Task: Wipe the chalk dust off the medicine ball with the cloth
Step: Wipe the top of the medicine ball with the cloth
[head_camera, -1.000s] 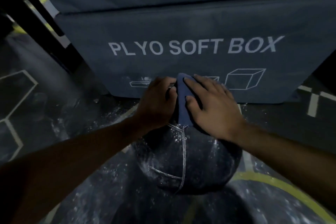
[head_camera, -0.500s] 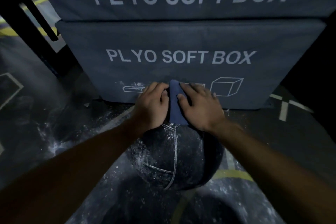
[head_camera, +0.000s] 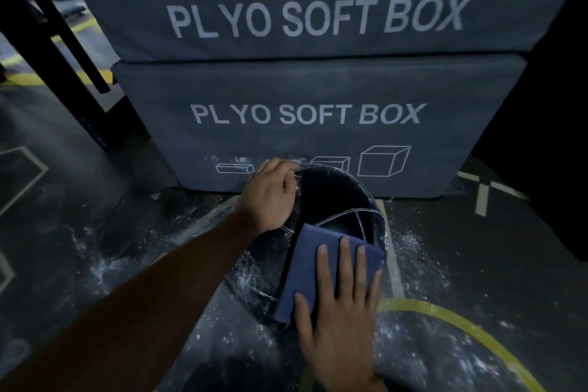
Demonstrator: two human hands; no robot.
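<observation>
Medicine ball (head_camera: 334,197), black with pale seams, sits on dark floor (head_camera: 477,264) just in front of lower plyo soft box (head_camera: 318,124); second box (head_camera: 302,16) stacked above. Left hand (head_camera: 270,197) rests on ball's upper left side, fingers curved over its far edge. Right hand (head_camera: 340,305) presses blue cloth (head_camera: 305,267) flat against ball's near right side, fingers straight and spread. White chalk dust (head_camera: 245,277) speckles ball's lower left and surrounding floor. Yellow curved line (head_camera: 445,315) at right.
</observation>
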